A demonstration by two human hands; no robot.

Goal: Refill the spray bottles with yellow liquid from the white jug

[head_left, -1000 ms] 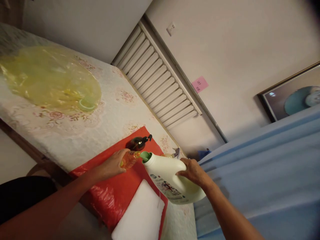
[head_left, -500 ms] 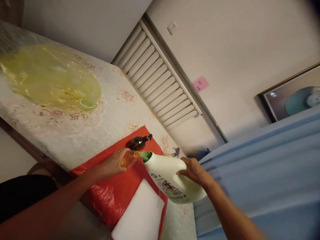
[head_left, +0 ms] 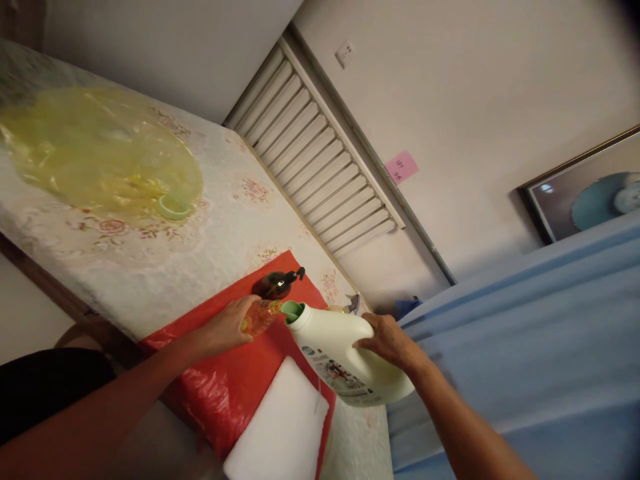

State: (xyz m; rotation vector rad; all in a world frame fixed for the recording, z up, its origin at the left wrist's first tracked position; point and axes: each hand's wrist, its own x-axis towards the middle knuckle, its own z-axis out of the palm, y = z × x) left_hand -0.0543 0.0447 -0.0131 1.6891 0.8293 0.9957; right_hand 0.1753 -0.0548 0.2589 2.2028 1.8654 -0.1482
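My left hand (head_left: 234,325) is wrapped round a small clear orange-tinted bottle (head_left: 262,316), its neck tilted toward the right. Gripped by the handle in my right hand (head_left: 387,340) is a large pale green detergent jug (head_left: 345,353), tipped so that its green spout (head_left: 291,311) meets the small bottle's mouth. Whether liquid is flowing between them I cannot make out. Just behind the small bottle is a dark pump bottle (head_left: 275,285) on a red plastic sheet (head_left: 220,393). A white foam block (head_left: 285,427) lies below the jug on the same sheet.
A yellow plastic bag (head_left: 100,153) with a pale green ring-shaped cap (head_left: 174,207) by it lies on the floral tablecloth (head_left: 225,247). Behind the jug, a grey-topped bottle (head_left: 353,305) partly shows. A radiator (head_left: 320,153) lines the wall; a blue curtain (head_left: 525,347) hangs at right.
Almost nothing differs. Both hands keep the bottle and the jug in the same tilted position, spout at the mouth.
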